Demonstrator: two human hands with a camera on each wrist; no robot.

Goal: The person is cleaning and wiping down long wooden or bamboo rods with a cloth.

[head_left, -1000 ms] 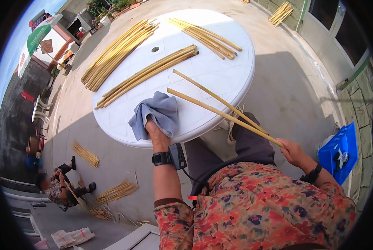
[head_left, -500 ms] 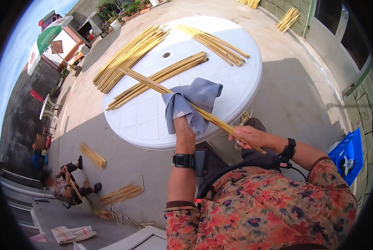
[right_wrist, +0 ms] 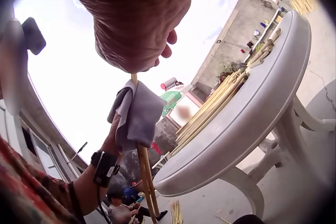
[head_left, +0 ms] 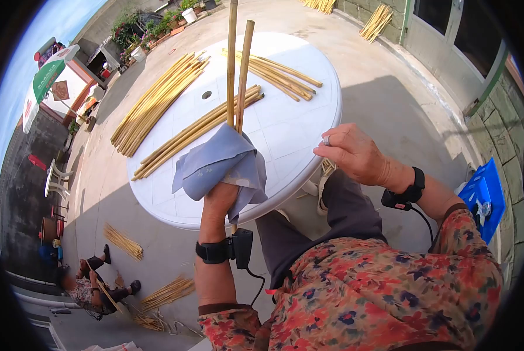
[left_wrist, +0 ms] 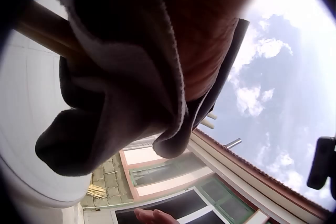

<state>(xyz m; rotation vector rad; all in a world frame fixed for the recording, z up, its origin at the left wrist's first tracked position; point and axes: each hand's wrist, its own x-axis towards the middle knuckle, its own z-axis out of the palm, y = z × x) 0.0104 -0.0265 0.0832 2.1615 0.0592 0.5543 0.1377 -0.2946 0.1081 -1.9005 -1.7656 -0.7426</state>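
The left hand grips a grey cloth wrapped round two bamboo sticks, which stand nearly upright out of its fist, while the right hand hovers to its right with fingers loosely bent, holding nothing. By my reading the wiping of this pair is midway. Beyond both hands, three bundles of bamboo lie on the white tabletop; whether they are already wiped cannot be told.

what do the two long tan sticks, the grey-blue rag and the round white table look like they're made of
The two long tan sticks: probably bamboo or cane, pale yellow, matte, straight, even in thickness.
The grey-blue rag: soft woven cloth, going by its limp folds and hemmed edge, wrapped round the sticks in the left hand.
The round white table: likely moulded plastic, smooth with a slight sheen and a grid pattern.
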